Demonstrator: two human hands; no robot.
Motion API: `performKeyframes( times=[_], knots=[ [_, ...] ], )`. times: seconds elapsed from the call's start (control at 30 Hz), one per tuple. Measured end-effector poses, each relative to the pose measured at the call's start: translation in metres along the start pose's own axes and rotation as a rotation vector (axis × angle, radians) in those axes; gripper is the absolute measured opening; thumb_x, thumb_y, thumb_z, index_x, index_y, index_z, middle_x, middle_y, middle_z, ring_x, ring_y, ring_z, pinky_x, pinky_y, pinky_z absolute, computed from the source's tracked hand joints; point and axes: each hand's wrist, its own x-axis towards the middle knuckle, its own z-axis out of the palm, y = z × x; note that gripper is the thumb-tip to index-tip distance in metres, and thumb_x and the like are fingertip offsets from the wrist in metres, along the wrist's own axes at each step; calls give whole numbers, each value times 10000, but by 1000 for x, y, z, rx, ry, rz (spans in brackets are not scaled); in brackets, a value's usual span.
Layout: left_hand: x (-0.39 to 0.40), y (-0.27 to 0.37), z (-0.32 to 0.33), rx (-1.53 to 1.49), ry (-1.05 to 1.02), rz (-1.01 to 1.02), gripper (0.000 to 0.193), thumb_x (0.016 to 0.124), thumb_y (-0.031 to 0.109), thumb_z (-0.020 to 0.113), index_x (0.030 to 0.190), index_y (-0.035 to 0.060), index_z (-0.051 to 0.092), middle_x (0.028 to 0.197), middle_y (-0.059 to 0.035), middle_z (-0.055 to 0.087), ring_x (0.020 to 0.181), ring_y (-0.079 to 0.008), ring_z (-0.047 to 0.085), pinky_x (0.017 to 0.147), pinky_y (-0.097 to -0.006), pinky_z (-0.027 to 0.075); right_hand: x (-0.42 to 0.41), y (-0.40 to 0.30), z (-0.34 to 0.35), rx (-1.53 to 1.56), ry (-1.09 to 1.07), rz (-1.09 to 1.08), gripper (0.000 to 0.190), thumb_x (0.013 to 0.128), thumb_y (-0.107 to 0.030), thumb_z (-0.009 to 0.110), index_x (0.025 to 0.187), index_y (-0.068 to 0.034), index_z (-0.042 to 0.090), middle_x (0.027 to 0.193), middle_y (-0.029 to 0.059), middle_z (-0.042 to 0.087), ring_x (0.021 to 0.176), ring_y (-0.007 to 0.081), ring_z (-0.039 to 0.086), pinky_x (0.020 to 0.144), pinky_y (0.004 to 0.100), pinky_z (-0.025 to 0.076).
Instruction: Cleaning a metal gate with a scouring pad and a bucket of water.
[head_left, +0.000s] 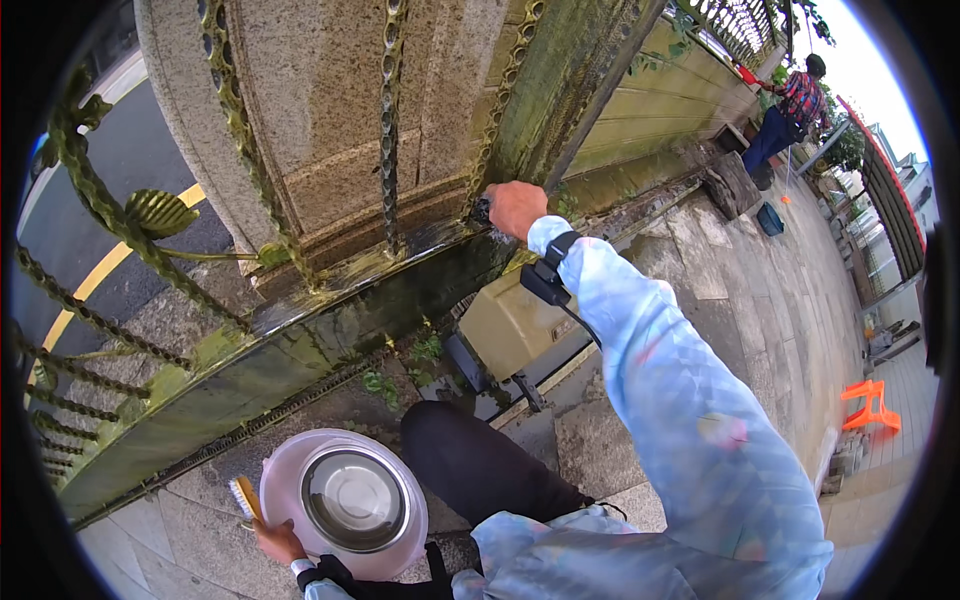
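My right hand (516, 210) is closed around a dark, mesh-like scouring pad (481, 210). It presses the pad at the foot of a twisted metal bar (504, 101), where the gate's bottom rail (360, 276) meets the mossy upright post (551, 90). Low on the left, my left hand (279, 541) holds a scrubbing brush (247, 501) with a yellowish back and pale bristles. That hand is beside a pink plastic basin (285, 487), in which a round stainless-steel bowl (355, 499) sits.
A beige motor housing (502, 326) stands below the post. Metal leaves (160, 214) stick out from the bars at left. Farther off, a person (795, 112) stands by the wall near a blue bucket (769, 219). An orange plastic stool (871, 406) is at far right.
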Motion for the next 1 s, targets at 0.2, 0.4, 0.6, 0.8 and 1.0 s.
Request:
performKeyframes(
  times=[0.2, 0.4, 0.6, 0.8, 1.0],
  knots=[
    [-4, 10, -10, 68, -36, 9, 716, 491, 29, 728, 1171, -38, 512, 1001, -265, 604, 911, -428, 582, 800, -437, 461, -17, -19, 3, -87, 42, -107, 202, 712, -156, 573, 886, -94, 656, 803, 164, 631, 803, 299, 621, 641, 415, 512],
    [1, 1, -3, -24, -48, -19, 720, 493, 22, 731, 1177, -14, 511, 998, -257, 608, 912, -420, 583, 791, -433, 462, -21, 2, -4, -141, 77, -138, 166, 704, -138, 580, 849, -84, 637, 783, 151, 613, 790, 305, 609, 627, 406, 514],
    [1, 5, -4, 15, -18, 34, 713, 505, 27, 731, 1178, -32, 504, 960, -271, 612, 879, -425, 596, 769, -447, 467, -29, 7, 12, -66, 135, -40, 220, 723, -158, 554, 925, -104, 623, 792, 170, 605, 741, 321, 612, 636, 416, 505],
    [3, -2, -1, 28, -20, -9, 707, 505, 31, 732, 1172, -32, 510, 956, -269, 614, 880, -416, 598, 769, -433, 470, -40, 4, 9, 32, 113, -166, 234, 749, -172, 535, 963, -121, 617, 761, 199, 602, 700, 356, 611, 610, 456, 494],
    [-1, 8, -2, 25, -3, 32, 684, 495, 34, 730, 1145, -35, 531, 920, -270, 619, 854, -416, 605, 757, -434, 472, -19, 7, 5, -120, 62, -45, 209, 742, -159, 536, 913, -87, 631, 751, 161, 639, 719, 337, 625, 644, 435, 500]
  ],
)
